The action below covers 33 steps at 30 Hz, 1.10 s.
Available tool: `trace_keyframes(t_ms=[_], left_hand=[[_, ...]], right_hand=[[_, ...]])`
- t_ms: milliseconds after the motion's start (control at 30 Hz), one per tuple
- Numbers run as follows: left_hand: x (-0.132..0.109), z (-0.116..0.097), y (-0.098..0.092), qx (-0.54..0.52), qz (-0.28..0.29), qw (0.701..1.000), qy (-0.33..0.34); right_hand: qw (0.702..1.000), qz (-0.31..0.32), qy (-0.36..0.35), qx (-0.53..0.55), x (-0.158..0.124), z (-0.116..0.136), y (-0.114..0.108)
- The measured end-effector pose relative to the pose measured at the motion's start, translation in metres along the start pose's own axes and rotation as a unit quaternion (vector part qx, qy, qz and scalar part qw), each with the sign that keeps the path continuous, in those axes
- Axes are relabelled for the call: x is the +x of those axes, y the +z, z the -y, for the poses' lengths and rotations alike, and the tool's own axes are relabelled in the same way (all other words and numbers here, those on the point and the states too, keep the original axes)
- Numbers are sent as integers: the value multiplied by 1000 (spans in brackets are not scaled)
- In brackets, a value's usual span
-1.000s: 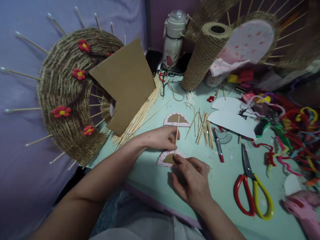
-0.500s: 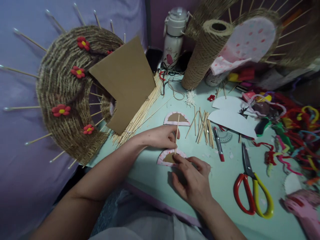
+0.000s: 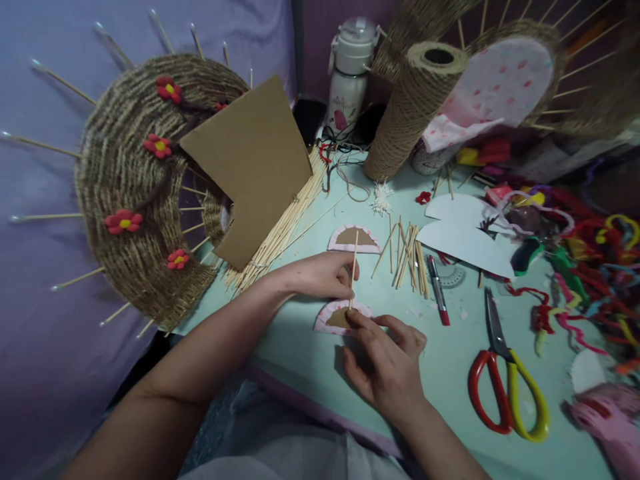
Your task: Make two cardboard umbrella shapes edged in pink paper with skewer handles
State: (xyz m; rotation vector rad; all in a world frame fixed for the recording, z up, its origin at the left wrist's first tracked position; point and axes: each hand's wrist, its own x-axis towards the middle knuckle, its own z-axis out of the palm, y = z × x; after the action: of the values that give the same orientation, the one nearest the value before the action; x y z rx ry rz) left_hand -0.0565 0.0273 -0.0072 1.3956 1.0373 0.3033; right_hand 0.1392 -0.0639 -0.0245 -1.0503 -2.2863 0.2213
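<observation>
A half-round cardboard piece with a pink-and-white fabric border (image 3: 327, 323) lies flat near the table's front edge. Over it a thin wooden stick (image 3: 355, 257) points away from me, its near end on the bare cardboard. My left hand (image 3: 325, 275) is closed on the stick, fingers curled and pinching its middle. At the stick's near end, the index fingertip of my right hand (image 3: 385, 360) presses down on the cardboard; its thumb and other fingers are spread apart. A second half-round piece (image 3: 356, 237) with the same border lies just beyond.
Short sticks (image 3: 413, 260), a marker pen (image 3: 439, 291) and red-and-yellow scissors (image 3: 505, 373) lie to the right. Behind stand a twine roll (image 3: 414, 110) and a bottle (image 3: 346, 83). A woven twine piece with flowers (image 3: 130, 173) and a cardboard sheet (image 3: 255, 167) occupy the left.
The view has shifted very slightly. Both hands, the stick and the cardboard piece keep practically the same positions.
</observation>
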Motion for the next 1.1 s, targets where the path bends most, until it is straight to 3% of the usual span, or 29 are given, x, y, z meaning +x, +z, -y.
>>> trace_keyframes(t_ms=[500, 733, 967, 1100], left_hand=[[1, 1, 0, -6, 3, 1000, 3], [1, -3, -1, -8, 15, 1000, -4], [-1, -4, 0, 10, 6, 1000, -3], [-1, -4, 0, 20, 12, 1000, -5]], right_hand=[[1000, 2, 2, 1, 2, 1, -2], [994, -104, -8, 30, -11, -7, -8], [995, -98, -2, 27, -10, -3, 0], [998, -57, 0, 24, -8, -3, 4]])
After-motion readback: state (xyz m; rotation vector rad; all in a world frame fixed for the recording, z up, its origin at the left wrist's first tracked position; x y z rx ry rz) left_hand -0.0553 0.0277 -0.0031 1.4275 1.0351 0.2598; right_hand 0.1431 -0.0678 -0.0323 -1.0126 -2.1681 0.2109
